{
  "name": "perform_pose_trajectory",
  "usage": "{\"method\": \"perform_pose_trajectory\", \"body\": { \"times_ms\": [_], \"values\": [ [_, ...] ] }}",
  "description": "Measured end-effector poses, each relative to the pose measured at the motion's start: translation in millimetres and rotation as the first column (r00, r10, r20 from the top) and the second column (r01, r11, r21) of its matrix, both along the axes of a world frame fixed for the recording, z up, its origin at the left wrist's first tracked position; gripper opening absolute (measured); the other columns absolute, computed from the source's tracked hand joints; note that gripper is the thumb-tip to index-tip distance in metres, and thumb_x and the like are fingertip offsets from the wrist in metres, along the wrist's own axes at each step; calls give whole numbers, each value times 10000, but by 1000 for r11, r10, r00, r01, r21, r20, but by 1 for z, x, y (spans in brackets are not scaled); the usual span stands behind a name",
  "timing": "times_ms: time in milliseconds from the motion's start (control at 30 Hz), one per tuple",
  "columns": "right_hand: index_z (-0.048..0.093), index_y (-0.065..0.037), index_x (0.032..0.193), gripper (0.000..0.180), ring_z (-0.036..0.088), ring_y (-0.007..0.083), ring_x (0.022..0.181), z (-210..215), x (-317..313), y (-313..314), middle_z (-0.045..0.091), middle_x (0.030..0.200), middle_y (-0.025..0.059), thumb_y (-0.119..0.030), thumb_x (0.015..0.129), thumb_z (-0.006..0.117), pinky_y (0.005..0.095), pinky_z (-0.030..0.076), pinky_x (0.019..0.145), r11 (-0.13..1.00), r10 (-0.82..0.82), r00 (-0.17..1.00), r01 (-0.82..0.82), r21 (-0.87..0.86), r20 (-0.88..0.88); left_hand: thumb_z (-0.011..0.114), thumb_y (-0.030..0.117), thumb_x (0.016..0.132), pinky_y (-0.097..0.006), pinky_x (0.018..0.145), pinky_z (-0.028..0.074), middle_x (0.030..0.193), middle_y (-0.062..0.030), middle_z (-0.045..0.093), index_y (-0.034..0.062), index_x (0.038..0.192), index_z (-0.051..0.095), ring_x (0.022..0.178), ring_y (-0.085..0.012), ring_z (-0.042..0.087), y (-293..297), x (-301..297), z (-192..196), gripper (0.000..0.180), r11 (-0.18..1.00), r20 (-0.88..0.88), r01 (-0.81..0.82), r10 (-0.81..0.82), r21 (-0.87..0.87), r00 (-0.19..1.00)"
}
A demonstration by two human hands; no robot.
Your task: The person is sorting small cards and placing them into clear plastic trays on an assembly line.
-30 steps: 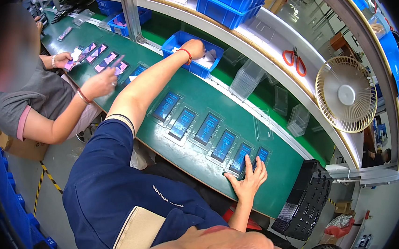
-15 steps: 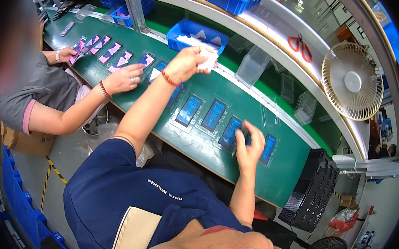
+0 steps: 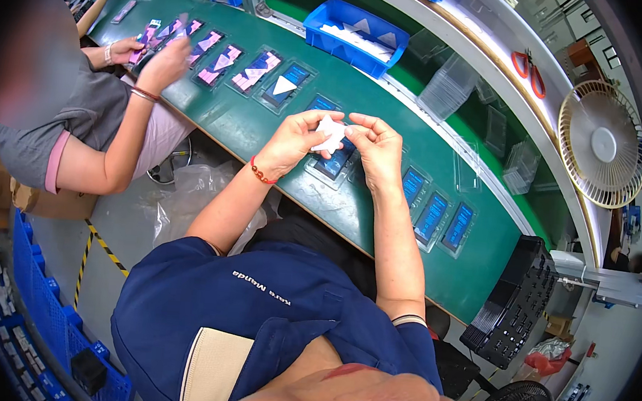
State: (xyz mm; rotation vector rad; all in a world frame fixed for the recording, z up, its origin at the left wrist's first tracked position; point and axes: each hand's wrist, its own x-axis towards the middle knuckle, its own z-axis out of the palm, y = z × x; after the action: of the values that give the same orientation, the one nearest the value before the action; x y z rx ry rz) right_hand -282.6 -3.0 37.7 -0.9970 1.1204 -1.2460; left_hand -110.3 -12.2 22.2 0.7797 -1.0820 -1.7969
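My left hand (image 3: 292, 142) grips a small stack of white triangular pieces (image 3: 329, 132) above the bench. My right hand (image 3: 378, 151) meets it from the other side, thumb and fingertips pinched at the stack's right edge. Below my hands, a phone-sized panel (image 3: 333, 164) with a dark blue face lies in a clear plastic tray, partly hidden by them. More such panels lie to the right, among them one panel (image 3: 432, 215) near the bench's right part. Left of my hands, another blue panel (image 3: 275, 99) carries a white triangle (image 3: 282, 86) on its face.
A blue bin (image 3: 348, 52) with white triangular pieces stands behind the row. Pink-and-purple panels (image 3: 257, 70) continue leftward to a co-worker's hands (image 3: 167, 64). Black stacked trays (image 3: 510, 302) stand at the bench's right end. Clear plastic boxes (image 3: 449, 86), red-handled scissors (image 3: 529, 72) and a fan (image 3: 603, 143) are beyond.
My left hand has come down from near the blue bin with the white pieces. My right hand has left the panels at the right and joined it. The view has shifted slightly.
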Motion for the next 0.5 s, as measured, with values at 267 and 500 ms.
{"method": "perform_pose_trajectory", "body": {
  "times_ms": [267, 500],
  "values": [
    [652, 28, 1047, 250, 625, 94, 763, 3, 21, -19, 689, 848, 80, 5, 801, 687, 210, 487, 695, 995, 95, 981, -95, 7, -172, 538, 2, 915, -240, 639, 530, 1011, -85, 629, -27, 1272, 507, 849, -167, 656, 18, 34, -11, 359, 989, 7, -131, 130, 65, 991],
    [658, 17, 1043, 231, 612, 75, 708, -3, 34, -21, 690, 782, 66, 18, 812, 659, 206, 473, 641, 980, 197, 962, -199, 10, -188, 515, -27, 911, -234, 609, 517, 999, -91, 631, -35, 1298, 471, 816, -161, 649, 20, 37, -12, 390, 987, -2, -150, 150, 62, 989]
  ]
}}
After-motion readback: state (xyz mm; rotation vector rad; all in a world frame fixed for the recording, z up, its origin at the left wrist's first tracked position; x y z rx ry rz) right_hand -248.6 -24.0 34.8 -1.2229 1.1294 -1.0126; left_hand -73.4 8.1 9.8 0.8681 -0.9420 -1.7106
